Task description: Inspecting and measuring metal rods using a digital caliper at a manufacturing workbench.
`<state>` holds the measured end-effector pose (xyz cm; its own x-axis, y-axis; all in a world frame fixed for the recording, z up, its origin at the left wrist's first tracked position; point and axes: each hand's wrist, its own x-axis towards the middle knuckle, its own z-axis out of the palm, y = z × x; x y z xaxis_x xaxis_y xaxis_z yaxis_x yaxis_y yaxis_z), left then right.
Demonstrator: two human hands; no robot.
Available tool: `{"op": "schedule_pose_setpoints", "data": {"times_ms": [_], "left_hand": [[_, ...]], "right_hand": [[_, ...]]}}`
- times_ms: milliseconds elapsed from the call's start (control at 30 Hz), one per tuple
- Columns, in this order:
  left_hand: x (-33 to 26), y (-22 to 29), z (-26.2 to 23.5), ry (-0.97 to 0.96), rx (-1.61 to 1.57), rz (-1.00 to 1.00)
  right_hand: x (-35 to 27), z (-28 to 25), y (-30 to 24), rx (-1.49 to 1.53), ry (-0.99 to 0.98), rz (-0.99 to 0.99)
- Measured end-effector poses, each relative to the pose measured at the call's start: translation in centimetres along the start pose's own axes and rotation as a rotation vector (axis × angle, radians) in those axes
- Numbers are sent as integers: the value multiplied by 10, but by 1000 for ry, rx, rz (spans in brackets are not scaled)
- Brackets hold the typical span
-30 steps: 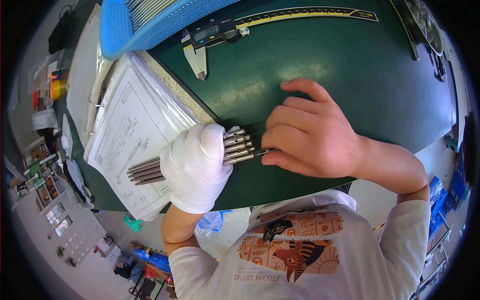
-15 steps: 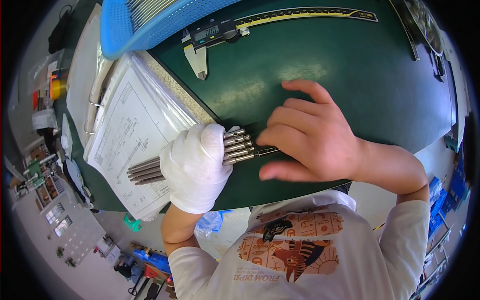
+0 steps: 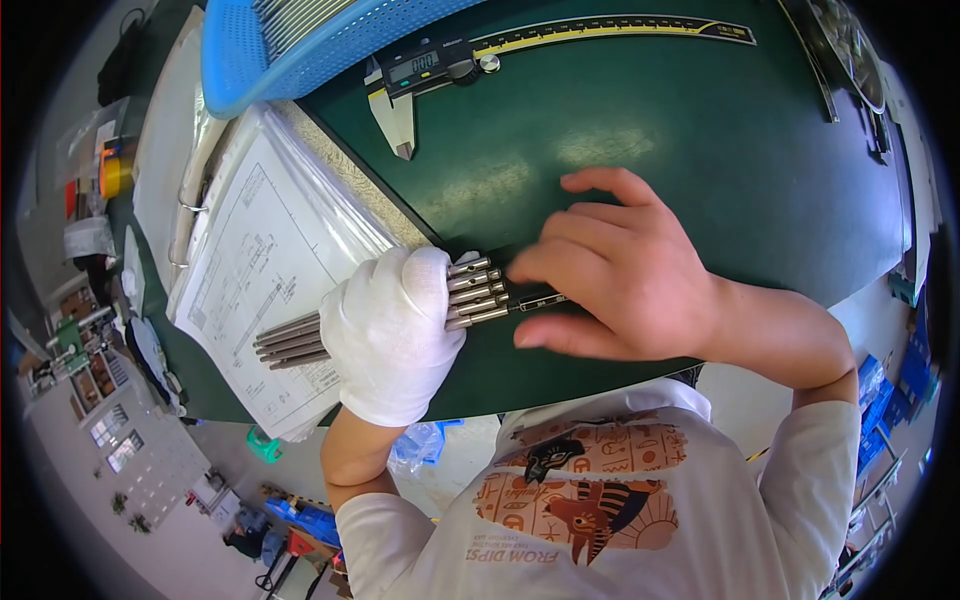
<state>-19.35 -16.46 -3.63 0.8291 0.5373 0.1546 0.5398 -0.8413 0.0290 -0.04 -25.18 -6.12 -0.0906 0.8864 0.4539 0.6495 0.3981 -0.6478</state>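
two hands over green mat [image 3: 700, 150]: left hand [image 3: 390, 335] grip closed round metal rods [image 3: 300, 340]; right hand [image 3: 625, 275] open, empty.

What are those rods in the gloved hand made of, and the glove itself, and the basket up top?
The rods look like bare metal, probably steel: grey with a dull machined sheen. The glove on the left hand looks like white woven cotton or similar fabric, matte and soft. The blue basket seems moulded plastic, with a perforated wall and an even, glossy colour.

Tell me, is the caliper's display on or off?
On. The caliper lies on the green mat beside the blue basket, and its small screen shows dark digits.
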Motion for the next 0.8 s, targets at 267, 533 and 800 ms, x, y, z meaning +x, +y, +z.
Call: {"op": "schedule_pose_setpoints", "data": {"times_ms": [267,533,800], "left_hand": [[0,-2,-1,-16,-8,7],[0,-1,-2,-21,0,1],[0,-1,0,22,-2,12]], "right_hand": [[1,-6,0,-14,-148,-2],[-1,-7,1,6,-180,-16],[0,-4,0,58,-103,6]]}}
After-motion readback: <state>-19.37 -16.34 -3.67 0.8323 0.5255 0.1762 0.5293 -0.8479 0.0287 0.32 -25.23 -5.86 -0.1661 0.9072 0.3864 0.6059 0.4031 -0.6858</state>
